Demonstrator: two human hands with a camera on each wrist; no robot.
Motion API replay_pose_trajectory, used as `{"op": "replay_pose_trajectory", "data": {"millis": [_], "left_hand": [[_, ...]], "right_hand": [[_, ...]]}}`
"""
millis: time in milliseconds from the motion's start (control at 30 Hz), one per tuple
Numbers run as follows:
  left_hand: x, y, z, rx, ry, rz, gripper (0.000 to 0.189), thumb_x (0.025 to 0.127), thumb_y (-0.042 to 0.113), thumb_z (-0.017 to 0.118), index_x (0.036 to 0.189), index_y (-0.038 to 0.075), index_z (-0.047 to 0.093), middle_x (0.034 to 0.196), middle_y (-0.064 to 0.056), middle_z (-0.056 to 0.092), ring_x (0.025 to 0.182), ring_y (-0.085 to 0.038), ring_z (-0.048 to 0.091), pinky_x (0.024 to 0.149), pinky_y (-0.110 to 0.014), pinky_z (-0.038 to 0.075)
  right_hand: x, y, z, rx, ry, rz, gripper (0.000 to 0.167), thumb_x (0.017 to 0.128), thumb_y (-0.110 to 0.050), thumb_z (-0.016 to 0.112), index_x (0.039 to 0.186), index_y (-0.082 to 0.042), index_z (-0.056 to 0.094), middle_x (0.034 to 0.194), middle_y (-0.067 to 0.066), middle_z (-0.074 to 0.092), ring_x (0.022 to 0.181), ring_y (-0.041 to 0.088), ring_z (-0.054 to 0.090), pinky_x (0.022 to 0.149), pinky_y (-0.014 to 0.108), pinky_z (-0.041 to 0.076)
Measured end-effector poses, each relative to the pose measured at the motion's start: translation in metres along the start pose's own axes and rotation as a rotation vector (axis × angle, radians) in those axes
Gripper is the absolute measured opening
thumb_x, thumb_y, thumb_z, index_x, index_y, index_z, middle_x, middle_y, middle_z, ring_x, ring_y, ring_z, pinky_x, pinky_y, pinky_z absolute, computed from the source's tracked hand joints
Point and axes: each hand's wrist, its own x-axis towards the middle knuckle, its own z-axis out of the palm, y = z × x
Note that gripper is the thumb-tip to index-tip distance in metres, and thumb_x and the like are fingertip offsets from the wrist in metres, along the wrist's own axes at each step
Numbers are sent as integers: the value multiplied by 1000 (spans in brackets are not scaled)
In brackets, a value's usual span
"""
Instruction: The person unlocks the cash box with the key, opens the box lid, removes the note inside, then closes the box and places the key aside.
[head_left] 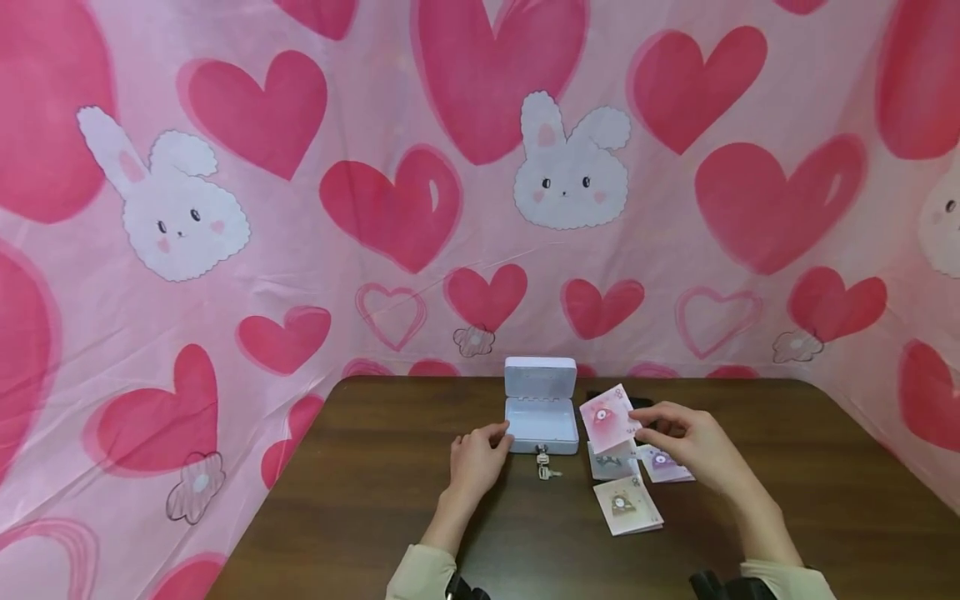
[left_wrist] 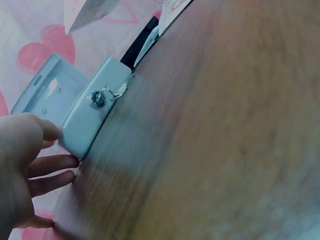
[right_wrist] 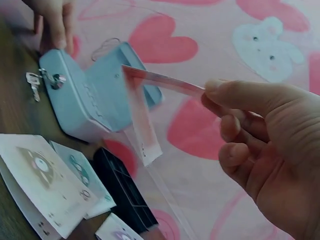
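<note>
A small pale-blue metal cash box (head_left: pixel 542 427) stands with its lid (head_left: pixel 540 378) raised; keys (head_left: pixel 545 464) hang from the lock on its front. My left hand (head_left: pixel 477 461) touches the box's left side near the front corner, fingers fairly straight. Between thumb and fingers, my right hand (head_left: pixel 693 442) pinches a folded pink paper note (head_left: pixel 607 419), held up to the right of the box. Under and beside it lie a greenish folded note (head_left: pixel 613 464), a beige folded note (head_left: pixel 627 507) and a purple one (head_left: pixel 666 465). Each bears a printed picture.
A black tray with compartments (right_wrist: pixel 122 187) lies behind the notes, right of the box. All this rests on a dark brown wooden table (head_left: pixel 337 517). A pink cloth (head_left: pixel 420 308) with hearts and rabbits hangs behind the table.
</note>
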Motion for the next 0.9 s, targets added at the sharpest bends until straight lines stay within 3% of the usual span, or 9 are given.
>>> {"op": "replay_pose_trajectory", "data": {"millis": [333,533,900], "left_hand": [[-1,-2,-1,40,28,8,29,94,28,67,120,17,74,115,-3,75,113,-27,68,109,-69,26],[-2,1,1,32,15,21,30,94,29,67,121,17,74,115,-3,75,113,-28,68,109,-68,27],[0,-2,1,28,8,12,30,95,29,67,121,17,73,118,-4,74,115,-26,68,110,-68,26]], "right_hand": [[-6,7,-18,50,-155,99,25,89,-24,73,112,-13,74,84,0,66,61,10,52,48,27,47],[-14,21,-31,112,-252,129,30,92,-19,69,117,-2,70,83,8,67,54,14,53,48,29,49],[-20,40,-40,131,-302,145,30,93,-18,68,117,0,69,92,9,71,54,16,57,51,30,50]]}}
